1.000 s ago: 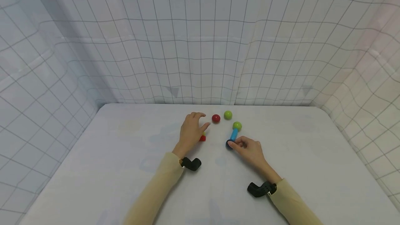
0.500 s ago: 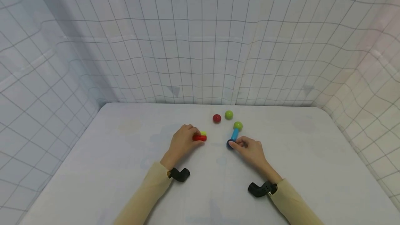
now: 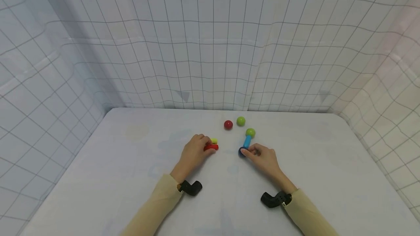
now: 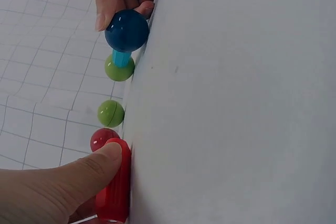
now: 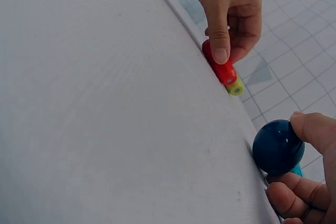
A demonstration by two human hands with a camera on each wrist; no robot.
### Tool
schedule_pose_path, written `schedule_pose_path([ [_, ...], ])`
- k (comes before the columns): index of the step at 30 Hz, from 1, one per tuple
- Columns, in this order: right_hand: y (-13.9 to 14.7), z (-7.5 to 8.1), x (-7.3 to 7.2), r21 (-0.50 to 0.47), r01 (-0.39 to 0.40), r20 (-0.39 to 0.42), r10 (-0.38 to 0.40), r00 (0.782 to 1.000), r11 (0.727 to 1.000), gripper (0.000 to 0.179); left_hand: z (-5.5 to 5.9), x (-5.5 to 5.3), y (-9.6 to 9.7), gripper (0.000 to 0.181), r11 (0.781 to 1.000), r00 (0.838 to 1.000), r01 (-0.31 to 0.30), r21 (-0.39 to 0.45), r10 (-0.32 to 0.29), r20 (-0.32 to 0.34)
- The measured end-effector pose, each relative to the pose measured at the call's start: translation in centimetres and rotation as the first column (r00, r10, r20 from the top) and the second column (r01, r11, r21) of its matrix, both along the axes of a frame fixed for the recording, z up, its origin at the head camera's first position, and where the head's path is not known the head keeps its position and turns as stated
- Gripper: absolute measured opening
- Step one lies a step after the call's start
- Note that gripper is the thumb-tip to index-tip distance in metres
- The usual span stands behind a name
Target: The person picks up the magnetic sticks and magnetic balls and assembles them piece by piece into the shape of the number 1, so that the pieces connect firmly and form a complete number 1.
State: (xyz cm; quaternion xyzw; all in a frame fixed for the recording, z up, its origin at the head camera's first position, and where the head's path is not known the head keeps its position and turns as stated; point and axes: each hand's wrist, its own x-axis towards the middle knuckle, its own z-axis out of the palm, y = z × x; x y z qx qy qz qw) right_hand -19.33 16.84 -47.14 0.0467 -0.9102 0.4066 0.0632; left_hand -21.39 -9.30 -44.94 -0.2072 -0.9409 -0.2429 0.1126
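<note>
In the head view my left hand (image 3: 194, 153) pinches a short red stick (image 3: 214, 147) between thumb and fingers. The left wrist view shows the thumb lying along that red stick (image 4: 118, 184). Just beyond it lies a yellow-green stick (image 5: 235, 87), partly hidden by the red one. To the right, my right hand (image 3: 265, 158) holds a dark blue ball (image 5: 277, 148) between thumb and fingers. A light blue stick (image 3: 247, 141) joins this ball to a green ball (image 3: 251, 132) at its far end. Both hands stay low at the white tabletop.
A loose red ball (image 3: 228, 125) and a second green ball (image 3: 241, 121) sit farther back on the white table (image 3: 315, 170). White grid-patterned curtains (image 3: 210, 46) hang behind the table and along both sides. Each wrist wears a black camera mount (image 3: 191, 188).
My left hand has come down and back from above the sticks and now pinches the red one, shifting it slightly nearer. My right hand keeps its hold on the dark blue ball.
</note>
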Motion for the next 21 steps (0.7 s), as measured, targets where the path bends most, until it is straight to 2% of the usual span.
schedule_pose_path([
  [13, -0.15, 0.29, -0.07, -0.014, -0.004, -0.006, 0.004, 1.0, 1.0, 0.029, 0.0, 0.58, 0.41, 0.024, 0.999, 0.997, -0.026, 0.042, 0.023, 0.076],
  [21, -0.04, 0.11, -0.05, -0.007, 0.003, 0.005, -0.003, 1.0, 1.0, 0.03, 0.11, 0.82, 0.66, 0.026, 0.997, 0.991, -0.019, 0.069, 0.01, 0.131],
])
